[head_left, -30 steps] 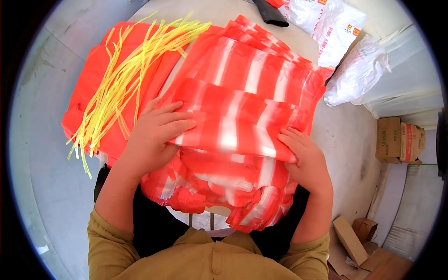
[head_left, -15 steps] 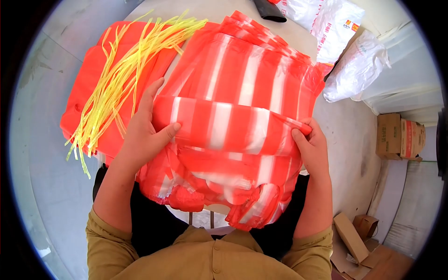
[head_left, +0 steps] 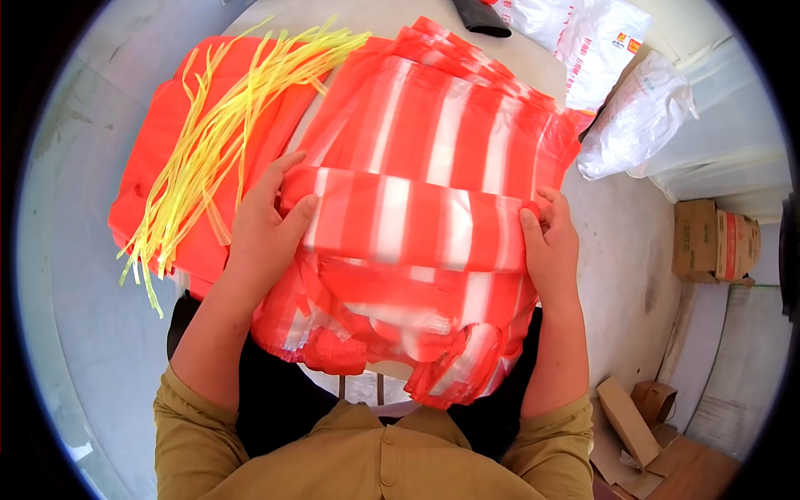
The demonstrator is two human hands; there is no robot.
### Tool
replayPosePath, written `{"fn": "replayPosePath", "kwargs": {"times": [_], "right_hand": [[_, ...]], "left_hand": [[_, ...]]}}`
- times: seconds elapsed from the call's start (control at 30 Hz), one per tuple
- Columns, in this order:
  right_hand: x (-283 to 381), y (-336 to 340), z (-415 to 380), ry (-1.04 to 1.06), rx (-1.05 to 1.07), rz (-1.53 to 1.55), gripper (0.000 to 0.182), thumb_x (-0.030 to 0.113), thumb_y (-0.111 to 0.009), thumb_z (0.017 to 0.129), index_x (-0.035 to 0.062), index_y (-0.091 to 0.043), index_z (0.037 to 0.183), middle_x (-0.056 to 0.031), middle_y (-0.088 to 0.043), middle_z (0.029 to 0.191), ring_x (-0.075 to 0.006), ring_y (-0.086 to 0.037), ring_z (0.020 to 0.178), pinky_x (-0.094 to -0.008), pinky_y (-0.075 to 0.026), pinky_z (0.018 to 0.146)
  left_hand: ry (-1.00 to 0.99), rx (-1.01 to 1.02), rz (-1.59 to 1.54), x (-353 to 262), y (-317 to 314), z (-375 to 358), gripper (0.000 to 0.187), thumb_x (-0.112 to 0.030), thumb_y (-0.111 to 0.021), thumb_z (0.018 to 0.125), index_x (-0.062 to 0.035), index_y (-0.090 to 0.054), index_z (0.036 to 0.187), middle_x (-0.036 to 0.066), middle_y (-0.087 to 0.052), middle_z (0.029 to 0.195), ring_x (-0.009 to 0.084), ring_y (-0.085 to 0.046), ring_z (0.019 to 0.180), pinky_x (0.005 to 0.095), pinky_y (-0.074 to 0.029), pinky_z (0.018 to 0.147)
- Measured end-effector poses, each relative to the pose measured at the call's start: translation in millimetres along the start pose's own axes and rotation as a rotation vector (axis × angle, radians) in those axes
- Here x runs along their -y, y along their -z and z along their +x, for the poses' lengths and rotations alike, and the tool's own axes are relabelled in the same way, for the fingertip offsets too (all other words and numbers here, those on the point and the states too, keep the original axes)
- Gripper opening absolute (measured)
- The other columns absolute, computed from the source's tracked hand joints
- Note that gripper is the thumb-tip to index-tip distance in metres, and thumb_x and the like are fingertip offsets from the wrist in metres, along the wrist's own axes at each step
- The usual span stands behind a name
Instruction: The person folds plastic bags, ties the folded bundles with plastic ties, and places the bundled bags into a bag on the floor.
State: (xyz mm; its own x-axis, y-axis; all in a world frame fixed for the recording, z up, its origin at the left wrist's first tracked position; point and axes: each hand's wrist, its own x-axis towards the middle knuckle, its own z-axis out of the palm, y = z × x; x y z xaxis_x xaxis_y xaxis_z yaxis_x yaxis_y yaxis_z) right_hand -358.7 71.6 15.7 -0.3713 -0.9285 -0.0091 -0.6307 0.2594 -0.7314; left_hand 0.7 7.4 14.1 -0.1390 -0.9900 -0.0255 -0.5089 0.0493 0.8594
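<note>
You hold a folded band of red-and-white striped bags (head_left: 408,221) in the middle of the frame.

Since a second ago your left hand (head_left: 265,237) and right hand (head_left: 548,250) have slid up, and both now pinch the band's ends, thumbs on top, fingers curled under. One striped stack (head_left: 450,125) lies beneath. One plain orange stack (head_left: 171,158) sits at upper left, under one bunch of yellow strips (head_left: 225,125). Two white sacks (head_left: 617,75) lie at upper right.

An olive-tan, long-sleeved cloth shirt (head_left: 367,458) with a buttoned front placket is worn, its sleeves pushed up past the elbows. The left hand (head_left: 262,237) and right hand (head_left: 550,250) are left bare, ungloved.
</note>
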Motion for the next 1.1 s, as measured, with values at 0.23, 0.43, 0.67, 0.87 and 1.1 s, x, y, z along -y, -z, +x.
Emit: {"fn": "replayPosePath", "kwargs": {"times": [0.23,0.43,0.67,0.87,1.1], "right_hand": [[13,2,-10,0.757,-0.08,-0.357,0.039,0.017,-0.076,0.087,0.0102,-0.068,0.125,-0.0138,-0.066,0.129,-0.0342,-0.063,0.115,-0.0487,-0.05,0.098],[46,-31,-31,0.829,0.183,-0.46,0.046,0.004,-0.072,0.081,0.0087,-0.067,0.127,-0.0121,-0.065,0.137,-0.0339,-0.059,0.129,-0.0514,-0.047,0.109],[29,-19,-19,0.728,0.14,-0.542,0.054,-0.006,-0.067,0.073,0.0062,-0.067,0.126,-0.0119,-0.067,0.133,-0.0346,-0.063,0.124,-0.0459,-0.052,0.104],[20,8,-16,0.391,0.047,-0.362,0.049,-0.004,-0.069,0.077,0.005,-0.066,0.125,-0.0118,-0.07,0.124,-0.0305,-0.065,0.121,-0.0406,-0.053,0.104],[10,-7,-4,0.169,-0.168,0.889,0.065,0.017,-0.066,0.1,0.0027,-0.032,0.153,-0.0106,-0.042,0.157,-0.0256,-0.05,0.137,-0.044,-0.045,0.112]], "left_hand": [[-0.688,0.002,0.624,-14,-1,-12,0.056,-0.02,-0.079,0.082,-0.0091,-0.064,0.135,0.014,-0.059,0.145,0.0313,-0.054,0.138,0.0466,-0.042,0.112],[-0.782,0.109,0.662,-12,-35,-23,0.051,-0.012,-0.072,0.083,-0.0097,-0.066,0.133,0.011,-0.063,0.143,0.0308,-0.057,0.137,0.049,-0.044,0.112],[-0.736,0.029,0.693,-2,-29,-12,0.045,-0.006,-0.065,0.083,-0.0056,-0.067,0.129,0.013,-0.066,0.136,0.0321,-0.062,0.13,0.0468,-0.051,0.105],[-0.761,-0.055,0.684,2,-21,-8,0.039,-0.005,-0.066,0.083,-0.0041,-0.068,0.122,0.012,-0.072,0.125,0.0319,-0.069,0.115,0.0444,-0.057,0.093],[0.027,0.383,0.027,-39,-1,-25,0.028,-0.005,-0.071,0.09,-0.0021,-0.069,0.118,0.007,-0.074,0.11,0.0197,-0.07,0.1,0.0332,-0.056,0.085]]}}
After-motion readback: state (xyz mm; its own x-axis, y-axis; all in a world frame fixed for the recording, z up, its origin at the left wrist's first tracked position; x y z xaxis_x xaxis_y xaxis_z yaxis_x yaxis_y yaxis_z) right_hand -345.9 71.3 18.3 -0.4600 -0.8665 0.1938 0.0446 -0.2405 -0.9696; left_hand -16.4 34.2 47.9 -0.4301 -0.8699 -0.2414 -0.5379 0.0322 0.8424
